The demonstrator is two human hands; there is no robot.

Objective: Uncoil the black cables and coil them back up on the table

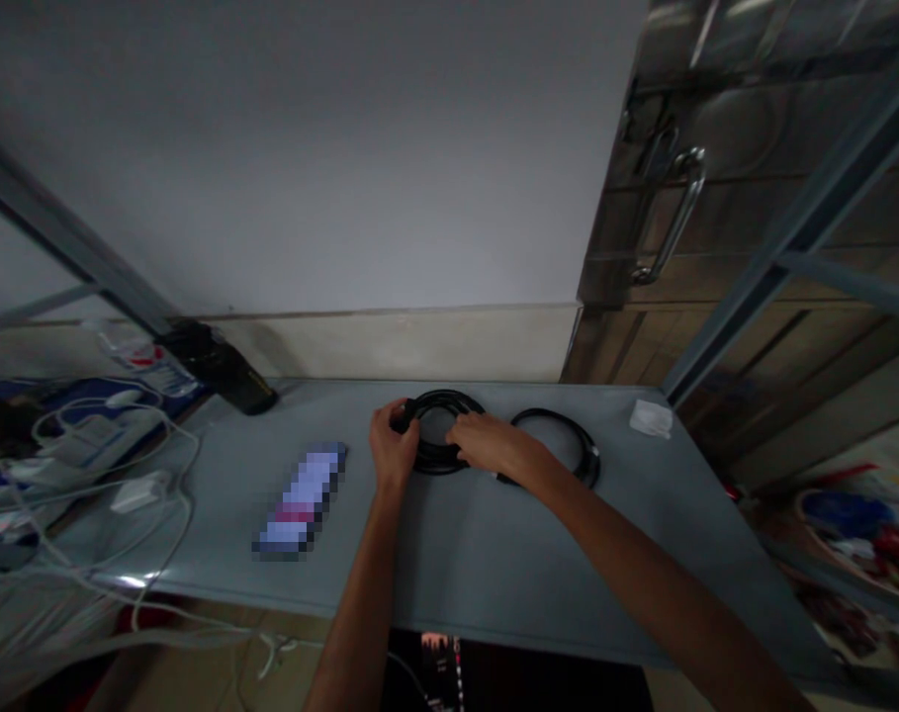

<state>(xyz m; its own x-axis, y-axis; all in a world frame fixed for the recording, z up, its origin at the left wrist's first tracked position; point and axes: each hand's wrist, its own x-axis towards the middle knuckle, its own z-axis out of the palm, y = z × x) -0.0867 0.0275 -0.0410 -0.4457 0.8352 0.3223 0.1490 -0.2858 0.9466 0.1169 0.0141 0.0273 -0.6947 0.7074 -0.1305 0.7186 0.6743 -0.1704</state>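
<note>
A coiled black cable [440, 465] lies on the grey tabletop [523, 574] between my two hands. My left hand [395, 443] is closed on the coil's left side, by a thicker black end. At the coil's right side, my right hand [486, 441] has its fingers curled together on the loops; its fingertips are partly hidden. Just right of that hand lies a second black cable coil [591, 450], apart from the first, with its lower left part behind my right wrist.
Left of my hands lies a phone [301, 502] with a blurred-out screen. Farther left are a black bottle [230, 371], a clear plastic bottle [148, 361], white power strips and tangled white cords [186, 494]. A crumpled white tissue [651, 418] sits near the right edge. Metal posts [746, 297] flank the table.
</note>
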